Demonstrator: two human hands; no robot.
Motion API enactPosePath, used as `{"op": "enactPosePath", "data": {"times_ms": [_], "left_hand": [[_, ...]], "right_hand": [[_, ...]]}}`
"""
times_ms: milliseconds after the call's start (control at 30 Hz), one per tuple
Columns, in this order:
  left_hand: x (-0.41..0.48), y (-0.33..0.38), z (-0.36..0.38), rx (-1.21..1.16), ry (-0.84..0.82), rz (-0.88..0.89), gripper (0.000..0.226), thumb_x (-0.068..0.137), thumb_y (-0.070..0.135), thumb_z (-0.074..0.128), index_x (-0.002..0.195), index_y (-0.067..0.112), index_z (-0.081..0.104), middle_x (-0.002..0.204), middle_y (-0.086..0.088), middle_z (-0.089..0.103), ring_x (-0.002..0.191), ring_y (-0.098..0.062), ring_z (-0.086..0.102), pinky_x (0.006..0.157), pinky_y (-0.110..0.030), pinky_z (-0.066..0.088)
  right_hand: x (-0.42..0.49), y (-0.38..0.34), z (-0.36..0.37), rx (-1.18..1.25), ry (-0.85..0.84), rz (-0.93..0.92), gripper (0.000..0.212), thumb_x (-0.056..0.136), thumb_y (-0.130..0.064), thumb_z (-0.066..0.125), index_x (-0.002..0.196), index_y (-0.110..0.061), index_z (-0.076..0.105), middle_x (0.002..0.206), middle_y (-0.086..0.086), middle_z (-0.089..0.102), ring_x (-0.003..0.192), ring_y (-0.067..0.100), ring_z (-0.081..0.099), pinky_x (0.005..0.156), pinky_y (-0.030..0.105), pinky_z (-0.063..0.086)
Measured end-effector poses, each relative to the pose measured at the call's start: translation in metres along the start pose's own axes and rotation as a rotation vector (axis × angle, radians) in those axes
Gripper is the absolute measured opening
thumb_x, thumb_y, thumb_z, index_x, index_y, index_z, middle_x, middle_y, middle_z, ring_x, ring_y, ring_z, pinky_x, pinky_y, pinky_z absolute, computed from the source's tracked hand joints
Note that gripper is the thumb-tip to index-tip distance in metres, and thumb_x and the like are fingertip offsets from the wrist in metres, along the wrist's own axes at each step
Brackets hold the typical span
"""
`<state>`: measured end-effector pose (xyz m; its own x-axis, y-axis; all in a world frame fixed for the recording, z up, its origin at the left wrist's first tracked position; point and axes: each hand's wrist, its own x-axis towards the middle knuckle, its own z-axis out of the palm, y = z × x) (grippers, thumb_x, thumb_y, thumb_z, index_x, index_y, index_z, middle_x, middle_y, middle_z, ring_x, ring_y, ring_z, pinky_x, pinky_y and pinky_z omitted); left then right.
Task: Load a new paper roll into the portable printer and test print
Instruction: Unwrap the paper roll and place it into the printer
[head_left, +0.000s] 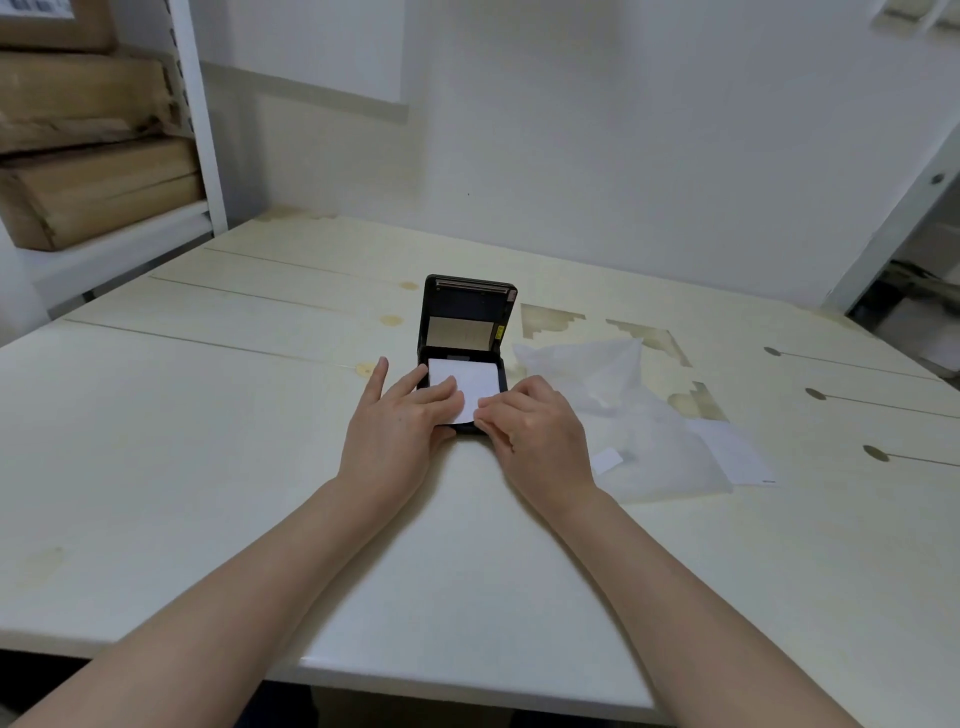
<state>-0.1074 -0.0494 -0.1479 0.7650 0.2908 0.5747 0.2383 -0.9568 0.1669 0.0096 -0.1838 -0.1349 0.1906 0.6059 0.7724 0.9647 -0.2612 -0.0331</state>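
A small black portable printer (467, 312) stands mid-table with its lid raised upright. White paper (470, 382) from the roll lies in its open bay, the loose end drawn toward me over the front edge. My left hand (400, 415) rests on the printer's left side with fingers laid flat on the paper. My right hand (535, 421) pinches the paper's near right corner between thumb and fingers. The roll itself is mostly hidden under the sheet and my fingers.
Crumpled translucent wrapping (634, 410) and a flat white sheet (732, 452) lie right of the printer. The pale wooden table (208, 441) has worn patches at the right. Cardboard boxes (88, 145) sit on a white shelf at the far left.
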Motion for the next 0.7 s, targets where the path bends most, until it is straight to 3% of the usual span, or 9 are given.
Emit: {"op": "enactPosePath", "data": {"times_ms": [100, 200, 300, 367, 467, 567, 700], "left_hand": [[0.000, 0.001, 0.001, -0.042, 0.017, 0.002, 0.002, 0.093, 0.017, 0.061, 0.092, 0.018, 0.062, 0.103, 0.013, 0.066, 0.099, -0.024, 0.056, 0.113, -0.050, 0.030], [0.000, 0.000, 0.000, -0.082, 0.021, 0.008, 0.005, 0.092, 0.016, 0.060, 0.087, 0.016, 0.059, 0.101, 0.012, 0.066, 0.094, -0.026, 0.053, 0.092, -0.045, 0.044], [-0.001, -0.001, -0.005, -0.088, -0.033, 0.016, 0.027, 0.093, 0.041, 0.046, 0.084, 0.018, 0.057, 0.098, 0.015, 0.063, 0.089, -0.020, 0.047, 0.077, -0.031, 0.036], [-0.003, 0.002, -0.008, -0.151, -0.065, -0.043, 0.042, 0.095, 0.049, 0.037, 0.086, 0.016, 0.063, 0.100, 0.012, 0.065, 0.101, -0.018, 0.051, 0.084, -0.023, 0.032], [-0.003, 0.002, -0.010, -0.328, -0.043, -0.188, 0.030, 0.099, 0.031, 0.051, 0.092, 0.015, 0.075, 0.112, 0.009, 0.072, 0.133, -0.009, 0.046, 0.089, -0.021, 0.034], [0.003, 0.001, -0.011, -0.443, -0.008, -0.289, 0.016, 0.092, 0.024, 0.065, 0.093, 0.020, 0.081, 0.118, 0.010, 0.072, 0.132, -0.010, 0.048, 0.087, -0.021, 0.035], [0.011, 0.003, -0.011, -0.462, 0.018, -0.378, 0.010, 0.088, 0.026, 0.068, 0.090, 0.024, 0.078, 0.108, 0.015, 0.073, 0.118, -0.013, 0.051, 0.085, -0.024, 0.036]], "right_hand": [[-0.002, -0.001, -0.002, 0.011, -0.003, -0.003, 0.006, 0.079, -0.014, 0.076, 0.075, -0.017, 0.078, 0.080, -0.009, 0.077, 0.071, 0.025, 0.062, 0.060, 0.027, 0.049], [-0.002, -0.004, -0.003, 0.000, -0.011, -0.001, 0.006, 0.078, -0.014, 0.075, 0.074, -0.017, 0.078, 0.078, -0.009, 0.077, 0.070, 0.025, 0.063, 0.059, 0.027, 0.049], [-0.003, -0.005, -0.004, -0.011, -0.014, 0.018, 0.009, 0.080, -0.011, 0.075, 0.072, -0.015, 0.076, 0.075, -0.009, 0.076, 0.070, 0.024, 0.062, 0.057, 0.032, 0.051], [-0.005, -0.006, -0.004, -0.011, -0.015, 0.020, 0.011, 0.082, -0.012, 0.073, 0.072, -0.015, 0.076, 0.075, -0.009, 0.075, 0.071, 0.024, 0.062, 0.059, 0.033, 0.051], [-0.007, -0.008, -0.007, -0.012, -0.023, 0.012, 0.014, 0.085, -0.018, 0.068, 0.075, -0.016, 0.077, 0.079, -0.009, 0.076, 0.073, 0.023, 0.063, 0.060, 0.031, 0.050], [-0.007, -0.009, -0.007, 0.000, -0.042, 0.024, 0.013, 0.084, -0.022, 0.070, 0.076, -0.017, 0.078, 0.082, -0.008, 0.077, 0.076, 0.022, 0.063, 0.063, 0.031, 0.051], [-0.004, -0.009, -0.007, 0.030, -0.042, 0.059, 0.033, 0.091, -0.033, 0.057, 0.074, -0.015, 0.079, 0.079, -0.008, 0.077, 0.078, 0.021, 0.062, 0.067, 0.033, 0.051]]}}
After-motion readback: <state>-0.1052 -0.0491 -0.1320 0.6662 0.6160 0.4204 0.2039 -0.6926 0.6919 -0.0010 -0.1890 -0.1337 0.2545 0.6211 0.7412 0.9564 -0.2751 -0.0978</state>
